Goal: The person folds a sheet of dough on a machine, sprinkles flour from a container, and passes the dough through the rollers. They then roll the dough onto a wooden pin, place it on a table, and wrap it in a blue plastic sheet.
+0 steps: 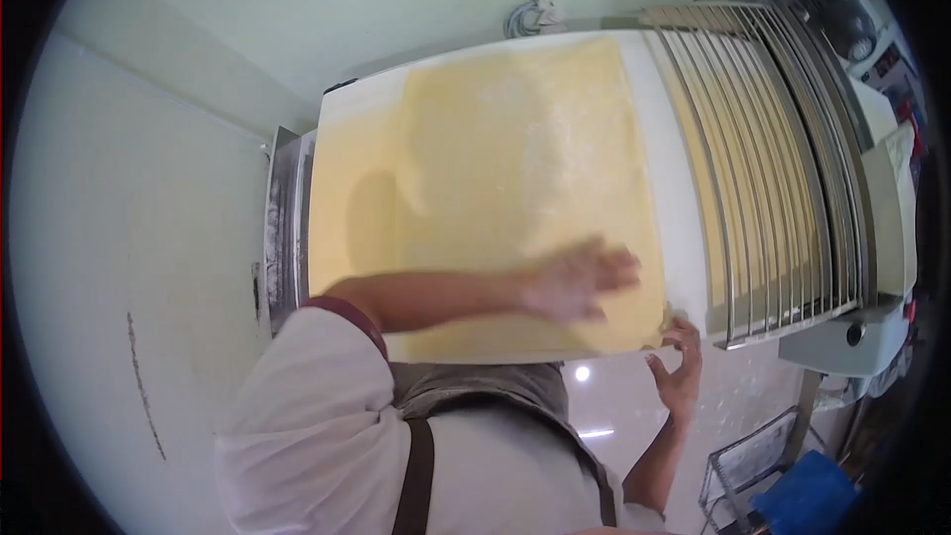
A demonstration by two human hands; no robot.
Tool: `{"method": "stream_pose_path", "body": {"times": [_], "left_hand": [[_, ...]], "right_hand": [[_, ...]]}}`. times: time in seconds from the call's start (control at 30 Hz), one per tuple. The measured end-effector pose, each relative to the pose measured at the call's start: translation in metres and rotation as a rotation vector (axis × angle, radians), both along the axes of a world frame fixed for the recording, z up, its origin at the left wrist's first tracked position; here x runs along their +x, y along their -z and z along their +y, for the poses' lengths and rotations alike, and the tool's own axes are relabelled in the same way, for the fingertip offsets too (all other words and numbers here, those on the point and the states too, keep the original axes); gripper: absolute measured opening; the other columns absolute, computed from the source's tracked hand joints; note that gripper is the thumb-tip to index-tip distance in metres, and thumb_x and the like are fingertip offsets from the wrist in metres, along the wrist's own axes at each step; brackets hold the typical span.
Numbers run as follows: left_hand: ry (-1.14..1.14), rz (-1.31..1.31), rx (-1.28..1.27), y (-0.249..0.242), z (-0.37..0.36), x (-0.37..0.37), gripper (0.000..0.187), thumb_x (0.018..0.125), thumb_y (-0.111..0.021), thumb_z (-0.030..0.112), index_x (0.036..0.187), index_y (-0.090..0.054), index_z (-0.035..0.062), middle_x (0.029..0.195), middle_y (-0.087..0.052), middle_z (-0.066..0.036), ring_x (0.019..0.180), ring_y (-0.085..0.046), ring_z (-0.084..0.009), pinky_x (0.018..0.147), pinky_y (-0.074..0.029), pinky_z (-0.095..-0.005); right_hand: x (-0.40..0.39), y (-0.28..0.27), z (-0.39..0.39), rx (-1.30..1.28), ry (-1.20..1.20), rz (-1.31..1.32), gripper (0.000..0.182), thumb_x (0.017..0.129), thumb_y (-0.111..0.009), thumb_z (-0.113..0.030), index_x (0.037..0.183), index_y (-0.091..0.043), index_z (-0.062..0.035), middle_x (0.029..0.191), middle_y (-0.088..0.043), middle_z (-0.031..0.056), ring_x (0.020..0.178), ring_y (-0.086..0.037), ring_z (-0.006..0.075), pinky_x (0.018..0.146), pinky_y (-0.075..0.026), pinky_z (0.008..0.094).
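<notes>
Our left hand [582, 282], blurred, with fingers spread loosely and holding nothing we can see, is over the near right part of a broad, flat, pale-yellow sheet [525, 139], while our right hand [680, 362], thumb and fingers curved apart, is at its near right corner, though we cannot make out whether it pinches the edge. The sheet lies across a white tabletop [679, 198], with a silver metal rack of parallel bars [765, 173] just beside it on the right.
</notes>
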State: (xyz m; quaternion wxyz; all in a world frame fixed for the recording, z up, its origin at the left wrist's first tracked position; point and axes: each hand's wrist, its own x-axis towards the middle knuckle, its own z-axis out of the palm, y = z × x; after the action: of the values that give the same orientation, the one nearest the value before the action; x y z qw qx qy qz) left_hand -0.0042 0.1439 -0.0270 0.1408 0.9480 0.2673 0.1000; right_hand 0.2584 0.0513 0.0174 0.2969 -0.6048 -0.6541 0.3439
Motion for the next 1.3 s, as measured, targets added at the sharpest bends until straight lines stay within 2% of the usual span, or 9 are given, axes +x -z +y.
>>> {"method": "stream_pose_path", "body": {"times": [0.17, 0.23, 0.3, 0.4, 0.5, 0.8, 0.93, 1.13, 1.3], "left_hand": [[-0.794, -0.061, 0.074, 0.033, 0.207, -0.288, 0.047, 0.082, -0.049, 0.029, 0.125, -0.049, 0.0094, 0.133, -0.045, -0.014, 0.123, -0.042, -0.0279, 0.101, -0.033, -0.0441], [-0.95, 0.555, -0.138, -0.004, 0.247, -0.381, 0.048, 0.088, -0.042, 0.032, 0.129, -0.047, 0.0077, 0.132, -0.048, -0.015, 0.122, -0.044, -0.0287, 0.103, -0.034, -0.041], [-1.398, 0.209, 0.114, 0.002, 0.269, -0.387, 0.052, 0.091, -0.038, 0.038, 0.128, -0.047, 0.0017, 0.132, -0.048, -0.018, 0.123, -0.044, -0.0312, 0.104, -0.033, -0.0391], [-0.984, -0.083, -0.055, 0.002, 0.322, -0.304, 0.059, 0.092, -0.042, 0.043, 0.129, -0.045, -0.0018, 0.137, -0.04, -0.02, 0.128, -0.037, -0.0319, 0.108, -0.027, -0.0372], [-0.608, -0.148, -0.046, -0.001, 0.355, -0.175, 0.06, 0.089, -0.048, 0.043, 0.128, -0.046, -0.0023, 0.13, -0.049, -0.021, 0.122, -0.045, -0.0319, 0.102, -0.035, -0.0378], [-0.613, -0.024, -0.799, -0.023, 0.438, -0.07, 0.083, 0.072, -0.07, 0.048, 0.132, -0.042, -0.0019, 0.128, -0.049, -0.019, 0.112, -0.052, -0.027, 0.094, -0.041, -0.0369], [-0.672, -0.358, -0.771, 0.009, 0.433, -0.057, 0.084, 0.07, -0.069, 0.051, 0.131, -0.043, -0.0016, 0.131, -0.048, -0.018, 0.118, -0.049, -0.0285, 0.096, -0.04, -0.0383], [-1.012, 0.002, -0.37, -0.018, 0.405, -0.009, 0.063, 0.071, -0.068, 0.047, 0.115, -0.059, 0.0019, 0.116, -0.06, -0.016, 0.104, -0.058, -0.0267, 0.089, -0.045, -0.0351], [-1.02, -1.338, -0.217, -0.044, 0.39, -0.089, 0.04, 0.079, -0.057, 0.041, 0.093, -0.063, 0.0028, 0.087, -0.062, -0.008, 0.074, -0.056, -0.0198, 0.07, -0.045, -0.0342]], "right_hand": [[-0.033, 0.007, 0.014, -0.348, 0.368, -0.085, 0.047, 0.071, -0.072, -0.004, 0.111, -0.048, 0.0005, 0.104, -0.058, 0.0141, 0.094, -0.056, 0.0193, 0.08, -0.044, 0.0342], [-0.031, -0.002, 0.022, -0.535, 0.252, -0.172, 0.042, 0.074, -0.07, -0.006, 0.11, -0.048, 0.0015, 0.102, -0.057, 0.0132, 0.093, -0.055, 0.0174, 0.079, -0.045, 0.0328], [-0.036, 0.003, 0.019, -0.482, 0.324, 0.045, 0.039, 0.077, -0.068, -0.007, 0.11, -0.048, 0.0021, 0.101, -0.057, 0.0123, 0.094, -0.055, 0.0165, 0.079, -0.046, 0.0317], [-0.084, 0.031, -0.014, -0.093, 0.698, 0.829, 0.028, 0.086, -0.057, -0.005, 0.112, -0.049, 0.0023, 0.103, -0.058, 0.0107, 0.097, -0.056, 0.0202, 0.081, -0.047, 0.0309], [-0.113, 0.03, 0.001, -0.043, 0.981, 0.905, 0.038, 0.082, -0.064, -0.008, 0.112, -0.045, 0.0034, 0.106, -0.056, 0.0131, 0.096, -0.057, 0.0218, 0.085, -0.048, 0.0342], [-0.122, 0.027, 0.017, -0.077, 1.102, 1.137, 0.045, 0.083, -0.062, -0.013, 0.121, -0.045, 0.0045, 0.111, -0.057, 0.0155, 0.099, -0.059, 0.0263, 0.084, -0.052, 0.0379], [-0.119, 0.023, 0.027, -0.179, 1.181, 1.092, 0.047, 0.081, -0.065, -0.012, 0.119, -0.046, 0.006, 0.11, -0.057, 0.0167, 0.097, -0.059, 0.0261, 0.08, -0.052, 0.0377], [-0.111, 0.032, 0.032, -0.232, 1.075, 1.068, 0.045, 0.083, -0.063, -0.013, 0.121, -0.046, 0.0058, 0.112, -0.057, 0.0165, 0.099, -0.059, 0.0266, 0.085, -0.05, 0.0385], [-0.105, -0.04, 0.045, -0.013, 0.726, 0.954, 0.047, 0.086, -0.062, -0.018, 0.122, -0.046, 0.0062, 0.117, -0.056, 0.017, 0.103, -0.057, 0.026, 0.089, -0.048, 0.0391]]}}
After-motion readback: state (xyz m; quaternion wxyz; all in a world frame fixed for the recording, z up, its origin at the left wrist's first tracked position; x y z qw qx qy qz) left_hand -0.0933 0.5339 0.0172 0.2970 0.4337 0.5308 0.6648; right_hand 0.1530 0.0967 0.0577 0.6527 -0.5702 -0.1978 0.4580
